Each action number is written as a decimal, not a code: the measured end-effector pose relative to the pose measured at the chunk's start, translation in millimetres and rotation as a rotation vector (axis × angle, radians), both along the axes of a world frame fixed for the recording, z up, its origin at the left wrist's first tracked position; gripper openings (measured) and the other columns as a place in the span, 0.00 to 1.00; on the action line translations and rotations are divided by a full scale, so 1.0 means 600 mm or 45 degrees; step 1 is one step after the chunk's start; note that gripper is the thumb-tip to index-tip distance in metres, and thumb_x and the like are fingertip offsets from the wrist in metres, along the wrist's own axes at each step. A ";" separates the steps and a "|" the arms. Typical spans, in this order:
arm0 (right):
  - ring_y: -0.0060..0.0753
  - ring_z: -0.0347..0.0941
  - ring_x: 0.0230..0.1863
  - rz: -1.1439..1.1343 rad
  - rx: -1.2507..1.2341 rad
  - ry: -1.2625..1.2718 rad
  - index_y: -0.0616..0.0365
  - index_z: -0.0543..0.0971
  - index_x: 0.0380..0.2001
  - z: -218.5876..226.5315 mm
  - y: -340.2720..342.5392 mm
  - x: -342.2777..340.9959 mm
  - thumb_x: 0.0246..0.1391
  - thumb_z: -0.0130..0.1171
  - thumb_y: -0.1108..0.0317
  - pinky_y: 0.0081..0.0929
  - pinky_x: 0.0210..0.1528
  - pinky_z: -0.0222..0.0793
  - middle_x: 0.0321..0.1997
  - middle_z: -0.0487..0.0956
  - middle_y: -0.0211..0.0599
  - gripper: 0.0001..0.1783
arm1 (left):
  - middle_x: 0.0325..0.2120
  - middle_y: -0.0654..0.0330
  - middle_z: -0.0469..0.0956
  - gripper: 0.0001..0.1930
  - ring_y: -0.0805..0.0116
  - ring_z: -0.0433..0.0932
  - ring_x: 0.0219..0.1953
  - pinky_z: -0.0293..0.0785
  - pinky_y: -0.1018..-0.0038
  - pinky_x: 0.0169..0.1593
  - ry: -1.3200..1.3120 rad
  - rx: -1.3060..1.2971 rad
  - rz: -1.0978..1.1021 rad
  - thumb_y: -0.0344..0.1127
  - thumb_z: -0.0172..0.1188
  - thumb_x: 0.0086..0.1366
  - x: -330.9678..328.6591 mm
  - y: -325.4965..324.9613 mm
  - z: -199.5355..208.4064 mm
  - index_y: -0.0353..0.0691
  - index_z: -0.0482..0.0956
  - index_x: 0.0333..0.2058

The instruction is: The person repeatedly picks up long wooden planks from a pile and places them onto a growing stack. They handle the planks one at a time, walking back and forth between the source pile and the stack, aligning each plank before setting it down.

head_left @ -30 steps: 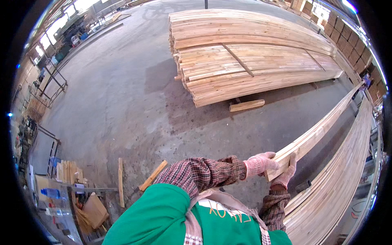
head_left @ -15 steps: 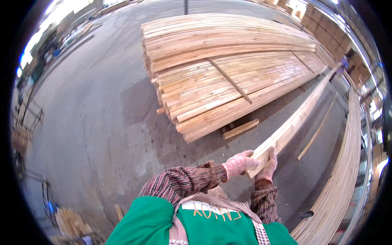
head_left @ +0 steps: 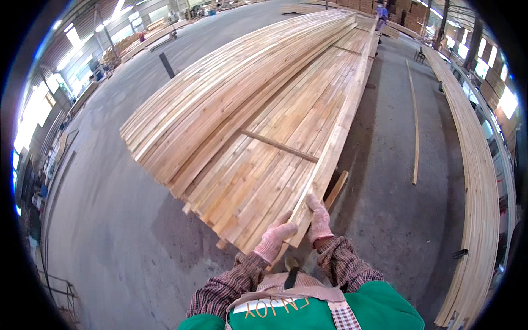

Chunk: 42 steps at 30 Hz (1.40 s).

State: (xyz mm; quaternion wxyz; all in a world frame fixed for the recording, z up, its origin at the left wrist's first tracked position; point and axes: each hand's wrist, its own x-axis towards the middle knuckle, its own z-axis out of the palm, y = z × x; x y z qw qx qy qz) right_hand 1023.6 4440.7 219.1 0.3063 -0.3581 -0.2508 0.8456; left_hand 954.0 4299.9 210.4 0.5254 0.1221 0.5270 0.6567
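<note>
Grey floor [head_left: 396, 236] spreads beneath a big stack [head_left: 220, 126] of pale boards, piled higher along its left part than its right. A long, low pile of boards [head_left: 478, 220] runs down the right side, well apart from the stack. A single long board [head_left: 335, 154] lines up with the stack's right edge; I cannot tell if it rests there. Half a second ago it slanted over the floor, clear of the stack; now it overlaps that edge. Its far end reaches toward another person [head_left: 380, 15]. A thin strip [head_left: 413, 126] lies on the floor between stack and pile, and a stick [head_left: 280, 145] crosses the stack's lower part. The board's near end sits between two gloved hands: the left hand [head_left: 274, 240] grips its left edge, the right hand [head_left: 319, 223] its right edge, thumb on top. The fingers underneath are hidden. A small black object [head_left: 460, 253] sits on the pile.
</note>
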 end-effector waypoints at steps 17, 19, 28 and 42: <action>0.26 0.78 0.41 0.228 0.020 -0.090 0.49 0.68 0.62 -0.073 -0.242 -0.752 0.57 0.66 0.48 0.30 0.38 0.75 0.46 0.80 0.31 0.35 | 0.57 0.50 0.73 0.42 0.63 0.73 0.56 0.67 0.69 0.61 -0.051 0.056 0.154 0.41 0.64 0.57 -0.762 -0.270 -0.012 0.27 0.61 0.67; 0.27 0.78 0.41 0.283 -0.002 -0.068 0.50 0.71 0.59 -0.060 -0.276 -0.829 0.57 0.66 0.49 0.32 0.39 0.75 0.46 0.80 0.31 0.31 | 0.58 0.49 0.72 0.44 0.61 0.73 0.57 0.68 0.68 0.62 0.004 0.042 0.158 0.42 0.64 0.55 -0.840 -0.309 -0.007 0.27 0.61 0.67; 0.31 0.76 0.52 0.385 -0.045 -0.123 0.51 0.75 0.60 -0.073 -0.339 -0.997 0.58 0.66 0.49 0.37 0.52 0.74 0.54 0.80 0.33 0.30 | 0.58 0.48 0.74 0.45 0.55 0.75 0.58 0.72 0.63 0.60 -0.089 0.155 0.164 0.43 0.66 0.52 -1.029 -0.381 -0.092 0.28 0.61 0.67; 0.40 0.72 0.58 0.392 -0.010 -0.414 0.51 0.40 0.76 -0.204 -0.256 -0.987 0.51 0.71 0.49 0.42 0.52 0.72 0.61 0.73 0.46 0.62 | 0.55 0.51 0.75 0.40 0.59 0.77 0.55 0.74 0.65 0.59 -0.312 0.105 0.130 0.39 0.62 0.55 -1.000 -0.294 -0.211 0.30 0.63 0.66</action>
